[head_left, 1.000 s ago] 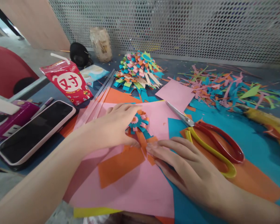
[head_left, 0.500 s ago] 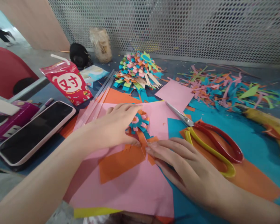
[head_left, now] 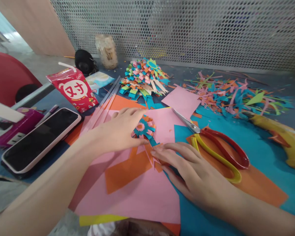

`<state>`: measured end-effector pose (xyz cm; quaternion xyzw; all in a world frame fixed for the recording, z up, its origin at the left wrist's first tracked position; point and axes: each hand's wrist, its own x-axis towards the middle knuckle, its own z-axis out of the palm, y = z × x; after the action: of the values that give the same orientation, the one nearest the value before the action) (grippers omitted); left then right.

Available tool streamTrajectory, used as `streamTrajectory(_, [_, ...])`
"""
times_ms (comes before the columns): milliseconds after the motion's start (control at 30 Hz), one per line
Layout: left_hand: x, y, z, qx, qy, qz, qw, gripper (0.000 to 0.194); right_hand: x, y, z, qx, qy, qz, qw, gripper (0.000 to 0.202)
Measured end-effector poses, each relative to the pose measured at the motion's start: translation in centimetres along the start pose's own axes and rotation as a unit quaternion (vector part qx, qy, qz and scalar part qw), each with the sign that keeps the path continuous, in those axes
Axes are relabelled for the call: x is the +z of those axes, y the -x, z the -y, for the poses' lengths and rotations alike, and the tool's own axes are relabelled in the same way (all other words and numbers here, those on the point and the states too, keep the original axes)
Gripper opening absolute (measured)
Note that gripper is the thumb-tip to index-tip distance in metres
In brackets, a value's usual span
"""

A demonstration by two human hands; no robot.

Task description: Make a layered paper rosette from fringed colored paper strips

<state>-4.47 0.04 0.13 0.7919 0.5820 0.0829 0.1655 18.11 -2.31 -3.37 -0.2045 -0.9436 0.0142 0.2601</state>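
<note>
On pink paper (head_left: 127,206), a small layered paper flower (head_left: 140,127) with blue and orange fringes sits in the curve of my left hand (head_left: 120,129). The thumb is at its near edge and the fingers curl round its far side, hiding its left part. My right hand (head_left: 191,173) lies low with fingers stretched out, its fingertips touching a narrow orange paper strip (head_left: 148,151) below the flower. A cut orange paper piece (head_left: 127,172) lies under both hands. Right of them, scissors (head_left: 195,128) with red and yellow handles rest partly open on orange paper.
Behind stands a layered paper-fringe cone (head_left: 144,77). Paper scraps (head_left: 236,95) and a yellow glue gun (head_left: 277,134) lie at right. Clear glue sticks (head_left: 105,101), a red snack pouch (head_left: 75,90), a phone (head_left: 41,141) and a jar (head_left: 107,52) are at left.
The flower's face has turned more towards me, and my left thumb has moved up a little closer to it. My right hand stays by the orange strip. The whole view has shifted slightly.
</note>
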Motion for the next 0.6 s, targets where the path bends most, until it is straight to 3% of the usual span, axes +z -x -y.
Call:
streamTrajectory(433, [-0.01, 0.14, -0.17, 0.0, 0.0, -0.002, 1.0, 0.07, 0.11, 0.2, -0.09, -0.019, 0.009, 0.006, 1.0, 0.037])
streamTrajectory(600, [-0.66, 0.17, -0.45, -0.032, 0.024, -0.007, 0.999, 0.063, 0.04, -0.11, -0.01, -0.011, 0.015, 0.001, 1.0, 0.038])
